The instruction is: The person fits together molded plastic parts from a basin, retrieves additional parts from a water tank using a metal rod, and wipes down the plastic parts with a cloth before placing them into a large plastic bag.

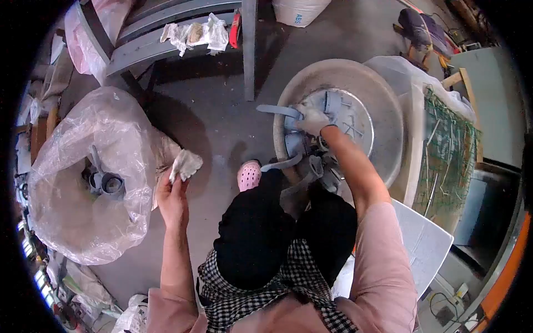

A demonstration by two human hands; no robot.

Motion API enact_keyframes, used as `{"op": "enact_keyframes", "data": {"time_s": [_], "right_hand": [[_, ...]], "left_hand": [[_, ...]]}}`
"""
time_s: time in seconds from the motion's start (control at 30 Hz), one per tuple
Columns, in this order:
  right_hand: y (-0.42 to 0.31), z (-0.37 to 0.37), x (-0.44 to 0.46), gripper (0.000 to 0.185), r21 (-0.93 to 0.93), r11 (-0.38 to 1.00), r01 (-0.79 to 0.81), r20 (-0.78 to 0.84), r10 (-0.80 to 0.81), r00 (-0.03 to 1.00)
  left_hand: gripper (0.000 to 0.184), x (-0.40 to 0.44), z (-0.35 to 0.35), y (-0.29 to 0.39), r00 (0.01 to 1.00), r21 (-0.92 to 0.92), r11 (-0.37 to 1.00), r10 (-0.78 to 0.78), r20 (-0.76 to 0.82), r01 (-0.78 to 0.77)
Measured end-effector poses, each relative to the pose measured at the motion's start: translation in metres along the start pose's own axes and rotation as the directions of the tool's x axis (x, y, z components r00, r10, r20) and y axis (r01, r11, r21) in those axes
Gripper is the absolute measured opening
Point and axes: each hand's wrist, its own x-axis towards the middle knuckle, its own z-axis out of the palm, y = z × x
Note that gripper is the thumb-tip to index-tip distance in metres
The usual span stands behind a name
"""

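My left hand (174, 198) is closed on a crumpled whitish rag (186, 165), beside the clear plastic bag on the left. My right hand (312, 121), which looks pale and perhaps gloved, reaches into a large round tub (288, 83). Its fingers are closed around a grey plastic part with a long curved handle (276, 110), which sticks out over the rim. More grey plastic parts (333, 102) lie around that hand in the tub. Another curved grey handle (283, 164) juts over the near rim toward my knees.
An open clear plastic bag (119, 119) at left holds a few grey parts (108, 183). A metal frame (250, 55) ahead carries rags (197, 34) and a red-handled tool (235, 29). Green netting (452, 150) and a white box (422, 238) stand at right. A white sack (300, 11) sits behind.
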Motion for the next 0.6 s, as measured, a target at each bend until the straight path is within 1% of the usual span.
{"op": "enact_keyframes", "data": {"time_s": [0.03,0.07,0.1,0.13,0.17,0.2,0.23,0.27,0.3,0.33,0.37,0.43,0.47,0.5,0.57,0.6], "right_hand": [[-0.001,0.007,0.002,0.045,0.011,1.0,0.004,0.012,-0.004,1.0],[-0.004,0.014,0.002,0.041,0.047,0.999,0.003,-0.061,0.0,0.998],[-0.008,0.017,0.0,0.038,0.079,0.997,0.003,-0.136,0.008,0.991],[-0.01,0.015,-0.004,0.038,0.079,0.997,0.009,-0.135,0.002,0.991],[-0.014,0.0,-0.009,0.035,0.112,0.993,0.045,-0.176,-0.025,0.984],[-0.023,-0.017,-0.014,0.032,0.138,0.987,0.087,-0.219,-0.055,0.974],[-0.033,-0.035,-0.022,0.032,0.125,0.987,0.104,-0.223,-0.074,0.972],[-0.048,-0.053,-0.031,0.032,0.021,0.976,0.215,-0.331,-0.196,0.923],[-0.063,-0.064,-0.038,0.033,-0.091,0.946,0.31,-0.424,-0.319,0.848],[-0.079,-0.068,-0.042,0.034,-0.087,0.902,0.422,-0.541,-0.399,0.741],[-0.101,-0.076,-0.046,0.034,-0.103,0.894,0.436,-0.543,-0.417,0.729],[-0.155,-0.097,-0.055,0.035,-0.158,0.889,0.429,-0.63,-0.426,0.649],[-0.177,-0.105,-0.058,0.035,-0.249,0.841,0.48,-0.649,-0.513,0.562],[-0.195,-0.109,-0.058,0.035,-0.27,0.823,0.5,-0.648,-0.539,0.537],[-0.231,-0.111,-0.06,0.033,-0.416,0.74,0.529,-0.662,-0.645,0.381],[-0.25,-0.112,-0.064,0.029,-0.371,0.75,0.548,-0.682,-0.62,0.387]], "left_hand": [[0.03,0.004,0.009,0.002,0.999,-0.009,1.0,-0.016,0.044,0.016],[0.03,0.005,0.018,0.005,0.997,-0.024,1.0,0.006,0.071,-0.004],[0.03,0.009,0.019,0.005,0.998,-0.021,1.0,0.002,0.062,-0.001],[0.03,0.012,0.019,0.004,0.998,-0.047,0.999,-0.011,0.063,0.014],[0.03,0.015,0.02,0.005,0.998,-0.079,0.997,-0.016,0.066,0.021],[0.029,0.013,0.024,0.013,0.999,-0.059,0.998,-0.032,0.014,0.033],[0.029,0.01,0.029,0.023,1.0,-0.074,0.997,-0.02,0.005,0.02],[0.029,0.006,0.033,0.033,0.998,0.143,0.989,0.04,-0.042,-0.033],[0.029,0.001,0.036,0.042,0.991,0.357,0.931,0.106,-0.078,-0.071],[0.031,-0.003,0.039,0.045,0.949,0.424,0.865,0.313,-0.041,-0.267],[0.034,-0.008,0.044,0.047,0.864,0.482,0.755,0.504,0.007,-0.445],[0.045,-0.027,0.054,0.058,0.686,0.454,0.571,0.715,0.134,-0.684],[0.048,-0.041,0.061,0.065,0.576,0.468,0.434,0.788,0.217,-0.77],[0.052,-0.053,0.067,0.074,0.455,0.472,0.285,0.839,0.299,-0.834],[0.053,-0.066,0.069,0.08,0.28,0.458,0.07,0.869,0.409,-0.886],[0.052,-0.074,0.066,0.085,0.281,0.48,0.042,0.854,0.438,-0.876]]}}
